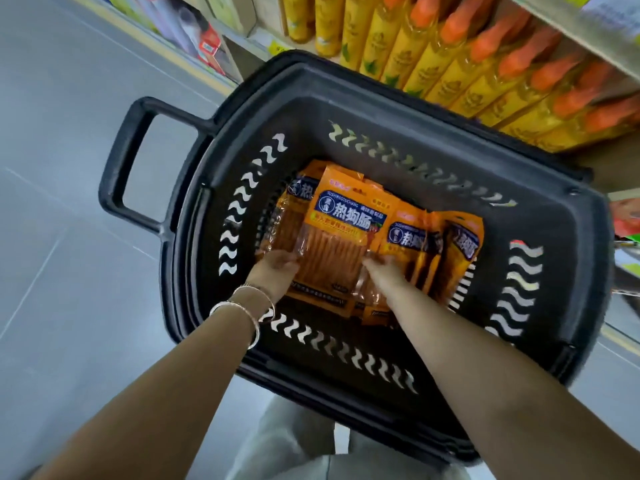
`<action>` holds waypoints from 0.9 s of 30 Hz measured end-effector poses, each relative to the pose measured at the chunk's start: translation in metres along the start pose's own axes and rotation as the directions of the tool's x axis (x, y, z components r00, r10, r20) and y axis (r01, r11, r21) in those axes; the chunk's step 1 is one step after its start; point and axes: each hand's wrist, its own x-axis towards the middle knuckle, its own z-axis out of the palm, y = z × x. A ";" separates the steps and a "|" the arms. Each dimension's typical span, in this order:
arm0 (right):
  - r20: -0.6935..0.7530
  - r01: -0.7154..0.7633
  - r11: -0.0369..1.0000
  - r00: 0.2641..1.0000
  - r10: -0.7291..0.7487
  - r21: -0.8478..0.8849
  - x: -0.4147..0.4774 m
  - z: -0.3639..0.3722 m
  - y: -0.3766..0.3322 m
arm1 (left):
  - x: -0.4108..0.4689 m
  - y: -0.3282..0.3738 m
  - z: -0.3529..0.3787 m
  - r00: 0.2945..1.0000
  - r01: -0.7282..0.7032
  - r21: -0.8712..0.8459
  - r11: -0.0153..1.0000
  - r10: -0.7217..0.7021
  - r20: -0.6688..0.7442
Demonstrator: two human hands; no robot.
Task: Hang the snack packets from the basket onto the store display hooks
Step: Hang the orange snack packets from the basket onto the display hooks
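Shelf: rows of yellow bottles (460, 64) with orange caps are being displayed just behind the basket; no display hooks are being shown in this view
Basket: the dark basket (561, 244) is being kept on the floor against the shelf, handle (128, 161) turned out toward the aisle, seemingly so that the stock is being reached from above
Snack packets: the orange snack packets (433, 244) are being held at the bottom of the basket, overlapping in a loose heap; none is being hung yet
Top packet: the top packet (337, 233) is being lifted by its lower edge from both sides, probably so that it is being kept flat and its header free for a hook
Left hand: the left hand (273, 268) is being closed on the packet's lower left corner, fingers narrow
Right hand: the right hand (384, 268) is being pressed to the lower right corner; blurred, so its finger spread cannot be told
Bracelets: the bracelets (246, 310) are being worn on the left wrist
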 end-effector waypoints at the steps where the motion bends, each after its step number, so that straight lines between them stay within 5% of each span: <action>1: 0.004 -0.033 0.999 0.999 0.033 0.036 0.004 0.006 -0.003 | 0.003 -0.002 0.000 1.000 0.009 -0.013 1.000 -0.009 -0.004; 5: -0.047 -0.028 0.972 0.998 0.040 0.233 0.006 0.027 -0.011 | 0.008 -0.004 -0.002 0.998 0.025 -0.063 0.998 -0.028 -0.058; 12: -0.077 0.125 0.968 0.991 -0.111 0.219 -0.022 0.001 -0.014 | 0.001 0.003 -0.004 0.995 0.012 -0.132 0.991 -0.025 -0.101; 18: 0.118 0.147 0.940 0.974 -0.191 0.307 -0.055 -0.038 0.003 | -0.003 0.022 0.002 0.992 -0.047 -0.171 0.984 0.067 0.110; 22: 0.204 0.151 0.938 0.954 -0.221 0.313 -0.067 -0.042 0.003 | -0.008 0.034 0.009 0.959 0.125 -0.392 0.912 -0.010 0.284; 24: 0.123 0.206 0.940 0.961 -0.247 0.272 -0.064 -0.046 0.006 | -0.007 0.035 0.012 0.971 0.108 -0.490 0.865 0.013 0.238; 27: -0.242 0.320 0.945 0.914 -0.325 -0.062 -0.049 -0.057 0.019 | -0.003 0.030 0.014 0.993 0.045 -0.432 0.901 0.008 0.120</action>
